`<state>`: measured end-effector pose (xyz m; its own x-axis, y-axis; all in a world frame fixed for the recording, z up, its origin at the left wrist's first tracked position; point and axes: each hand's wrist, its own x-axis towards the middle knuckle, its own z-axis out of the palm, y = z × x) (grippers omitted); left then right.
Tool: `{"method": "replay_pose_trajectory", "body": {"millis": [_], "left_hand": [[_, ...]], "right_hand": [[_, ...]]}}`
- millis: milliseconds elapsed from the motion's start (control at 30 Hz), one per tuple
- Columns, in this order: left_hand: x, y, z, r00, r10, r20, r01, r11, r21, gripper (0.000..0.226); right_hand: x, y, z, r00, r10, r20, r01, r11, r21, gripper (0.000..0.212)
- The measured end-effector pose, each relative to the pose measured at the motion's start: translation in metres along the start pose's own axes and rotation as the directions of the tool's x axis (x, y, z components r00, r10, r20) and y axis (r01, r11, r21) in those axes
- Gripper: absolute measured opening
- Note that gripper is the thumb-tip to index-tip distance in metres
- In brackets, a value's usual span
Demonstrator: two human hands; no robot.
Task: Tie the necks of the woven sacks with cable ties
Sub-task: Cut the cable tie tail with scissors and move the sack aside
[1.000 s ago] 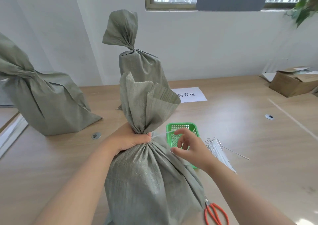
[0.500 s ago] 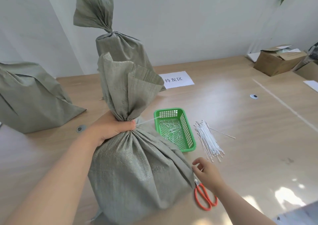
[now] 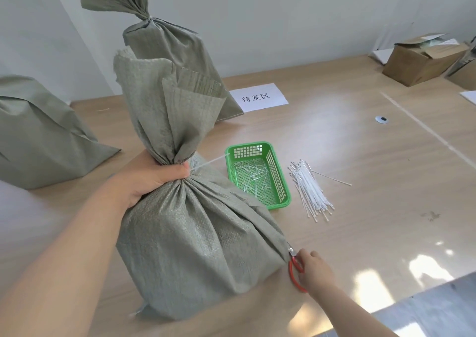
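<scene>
Near sack (image 3: 195, 239): stands upright on the desk (image 3: 373, 161), at the near centre. Its neck (image 3: 177, 160) is gathered into tight pleats and the open top flares above it. A white cable tie (image 3: 211, 160) sits at the neck, with its loose tail sticking out to the right, towards the basket.

Left grip (image 3: 154, 177): fingers and thumb are wrapped round the gathered neck from the left, closed firmly on it. The thumb tip lies at the root of the tie's tail.

Right grip (image 3: 315, 269): low at the sack's near right corner, fingers curled over the red handles of the scissors (image 3: 296, 268). The metal pivot shows just beside the sack's cloth. The blades cannot be made out.

Green basket (image 3: 282, 179): on the desk just right of the sack, holding short white offcuts of tie.

Bundle of cable ties (image 3: 309, 190): lies loose on the desk just right of the basket. A single tie (image 3: 332, 178) lies apart at the bundle's far right.

Far sack (image 3: 167, 48): upright behind the near sack, neck drawn in and top fanned out.

Left sack (image 3: 41, 136): at the left edge, well apart from the others and partly out of view.

Paper sign (image 3: 257, 97): flat on the desk beside the far sack, printed with characters.

Cardboard box (image 3: 417, 62): open, at the far right of the desk.
</scene>
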<state>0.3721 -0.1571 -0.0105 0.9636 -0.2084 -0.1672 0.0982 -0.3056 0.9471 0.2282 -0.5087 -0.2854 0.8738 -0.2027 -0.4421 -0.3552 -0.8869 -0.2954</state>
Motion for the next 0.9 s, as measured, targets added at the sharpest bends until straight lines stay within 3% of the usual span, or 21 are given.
{"method": "replay_pose_trajectory", "body": {"millis": [200, 367, 533, 733, 900], "left_hand": [[-0.002, 0.001, 0.003, 1.000, 0.002, 0.009, -0.002, 0.999, -0.045, 0.049], [-0.003, -0.002, 0.003, 1.000, -0.005, -0.004, 0.005, 0.998, -0.060, 0.049], [-0.003, -0.003, 0.002, 1.000, -0.005, -0.005, 0.004, 0.997, -0.081, 0.048], [-0.005, -0.004, -0.001, 1.000, -0.012, 0.006, 0.012, 0.994, -0.105, 0.033], [-0.006, -0.002, -0.002, 1.000, -0.014, 0.018, 0.016, 0.995, -0.101, 0.027]], "right_hand": [[0.006, 0.003, -0.002, 0.999, -0.032, 0.006, 0.032, 0.998, -0.051, 0.022], [0.000, 0.004, -0.012, 0.999, -0.031, -0.042, 0.032, 0.999, 0.023, 0.022], [-0.010, 0.011, -0.034, 0.998, -0.029, -0.055, 0.040, 0.975, 0.219, 0.021], [-0.014, 0.028, -0.061, 0.999, -0.046, -0.003, 0.045, 0.949, 0.312, 0.048], [-0.016, 0.021, -0.086, 0.993, 0.029, -0.112, 0.032, 0.860, 0.510, 0.033]]}}
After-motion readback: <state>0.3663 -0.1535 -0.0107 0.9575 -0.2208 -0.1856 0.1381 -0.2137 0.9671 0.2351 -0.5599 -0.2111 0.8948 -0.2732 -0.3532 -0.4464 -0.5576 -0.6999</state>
